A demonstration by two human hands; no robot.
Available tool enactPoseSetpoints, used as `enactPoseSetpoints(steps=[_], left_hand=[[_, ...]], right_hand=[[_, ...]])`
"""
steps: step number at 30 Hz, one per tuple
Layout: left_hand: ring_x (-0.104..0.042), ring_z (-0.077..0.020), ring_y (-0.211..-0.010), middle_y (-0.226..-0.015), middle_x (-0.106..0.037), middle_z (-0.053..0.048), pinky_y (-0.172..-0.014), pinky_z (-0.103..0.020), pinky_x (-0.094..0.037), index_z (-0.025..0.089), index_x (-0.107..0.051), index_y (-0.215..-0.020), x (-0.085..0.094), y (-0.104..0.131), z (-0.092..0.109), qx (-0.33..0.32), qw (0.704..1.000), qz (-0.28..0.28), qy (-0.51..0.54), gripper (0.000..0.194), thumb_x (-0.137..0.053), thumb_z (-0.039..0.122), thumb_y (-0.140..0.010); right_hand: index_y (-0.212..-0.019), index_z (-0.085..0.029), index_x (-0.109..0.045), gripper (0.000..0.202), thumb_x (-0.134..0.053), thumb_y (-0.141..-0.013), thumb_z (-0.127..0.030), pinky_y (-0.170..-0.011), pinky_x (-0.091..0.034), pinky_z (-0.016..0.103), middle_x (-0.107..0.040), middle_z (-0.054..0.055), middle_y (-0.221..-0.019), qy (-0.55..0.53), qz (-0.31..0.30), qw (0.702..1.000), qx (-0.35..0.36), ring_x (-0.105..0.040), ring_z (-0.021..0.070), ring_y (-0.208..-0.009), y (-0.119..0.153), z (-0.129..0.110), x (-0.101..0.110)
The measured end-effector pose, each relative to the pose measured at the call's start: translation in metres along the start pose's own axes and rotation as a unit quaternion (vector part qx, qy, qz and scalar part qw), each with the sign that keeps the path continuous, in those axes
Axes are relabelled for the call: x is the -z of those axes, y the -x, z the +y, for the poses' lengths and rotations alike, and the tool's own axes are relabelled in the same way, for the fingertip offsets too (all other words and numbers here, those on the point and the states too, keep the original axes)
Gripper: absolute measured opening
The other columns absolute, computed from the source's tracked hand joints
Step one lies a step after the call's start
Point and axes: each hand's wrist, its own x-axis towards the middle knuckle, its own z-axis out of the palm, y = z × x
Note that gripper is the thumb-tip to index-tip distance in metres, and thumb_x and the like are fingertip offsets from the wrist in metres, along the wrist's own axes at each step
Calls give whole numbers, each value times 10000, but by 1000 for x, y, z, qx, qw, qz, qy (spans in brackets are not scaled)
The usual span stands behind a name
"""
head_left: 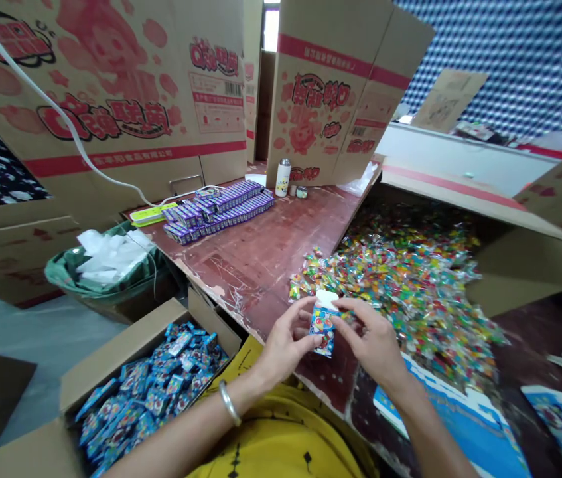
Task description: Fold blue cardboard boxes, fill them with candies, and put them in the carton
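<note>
A small blue printed box [323,328] is held upright over the table's front edge, its white top flap standing up. My left hand [288,338] grips its left side between thumb and fingers. My right hand [367,335] pinches the box near its top right, fingers closed by the flap. Just beyond and to the right lies a large heap of wrapped colourful candies [410,285], spilling from a tipped carton. Flat blue printed cartons [454,418] lie under my right forearm.
An open cardboard box of blue packets [156,392] stands lower left, beside a green-lined bin [106,265]. Purple boxes [218,209] are stacked on the table [261,259], near a white bottle [283,178]. Large cartons [161,86] stand behind.
</note>
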Motion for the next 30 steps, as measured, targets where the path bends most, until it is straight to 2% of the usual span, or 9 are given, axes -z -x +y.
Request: enactPoseSetpoints(steps=[4, 8, 10, 12, 14, 16, 18, 24, 30], left_hand=[[-559, -93, -723, -920, -551, 0, -646, -215, -458, 216, -502, -1157, 0, 2, 0, 15, 999, -29, -6, 432, -699, 195, -773], [-528, -82, -709, -917, -545, 6, -605, -193, -418, 205, -473, -1081, 0, 2, -3, 24, 998, -50, 12, 385, -703, 197, -772], [-545, -94, -760, -972, -554, -8, -633, -200, -429, 211, -452, -1094, 0, 1, -3, 17, 999, -39, 16, 411, -705, 189, -770], [-557, -102, -797, -999, -562, -15, -659, -205, -439, 217, -430, -1103, -1, 1, -4, 9, 1000, -23, 19, 433, -705, 180, -771], [-559, -95, -784, -994, -567, -13, -667, -205, -446, 220, -413, -1102, -1, 1, -4, 8, 1000, -14, 24, 440, -703, 177, -774], [-546, -73, -723, -984, -563, -7, -644, -196, -441, 223, -404, -1099, -1, 2, -3, 14, 1000, -14, 22, 434, -694, 174, -781], [-542, -65, -707, -998, -554, -8, -631, -189, -439, 225, -406, -1097, -1, 3, -1, 15, 1000, -9, 3, 423, -683, 160, -784], [-586, -153, -951, -1048, -539, -34, -824, -282, -499, 237, -447, -1180, 2, 7, 9, -13, 995, -12, -97, 434, -630, 122, -804], [-596, -156, -900, -1086, -543, -51, -821, -311, -514, 264, -427, -1339, 3, 9, 10, -3, 992, -45, -115, 577, -610, 121, -811]], right_hand=[[-957, -217, -652, 171, -600, -887, -365, -647, -535, 288, -675, 51, -951, -156, -8, 983, -94, -660, 194, -760, 13, 3, -20], [-834, -199, -645, 158, -620, -877, -349, -741, -531, 296, -658, 79, -1073, -239, 9, 965, -108, -659, 213, -891, 15, 2, -30], [-896, -209, -624, 131, -650, -858, -332, -769, -528, 305, -666, 75, -1052, -268, 35, 955, -118, -657, 211, -909, 14, 2, -32], [-1010, -230, -578, 216, -680, -837, -310, -786, -524, 317, -679, 53, -977, -296, 69, 944, -130, -657, 202, -888, 13, 1, -33], [-1023, -233, -563, 241, -690, -831, -303, -795, -512, 318, -676, 40, -932, -312, 77, 938, -127, -648, 195, -879, 11, 1, -34], [-910, -215, -593, 149, -676, -842, -319, -792, -496, 305, -665, 40, -900, -317, 54, 940, -114, -630, 187, -868, 8, 1, -33], [-778, -200, -590, 175, -677, -840, -339, -772, -481, 288, -653, 37, -863, -318, 24, 941, -114, -611, 179, -841, 5, 0, -30], [-795, -178, -647, 235, -746, -764, -389, -660, -458, 268, -652, 22, -772, -287, -58, 939, -178, -587, 164, -705, -5, 4, -17], [-719, -175, -632, 267, -707, -791, -420, -624, -453, 273, -642, 22, -717, -270, -87, 943, -173, -575, 165, -660, -11, 9, -12]])
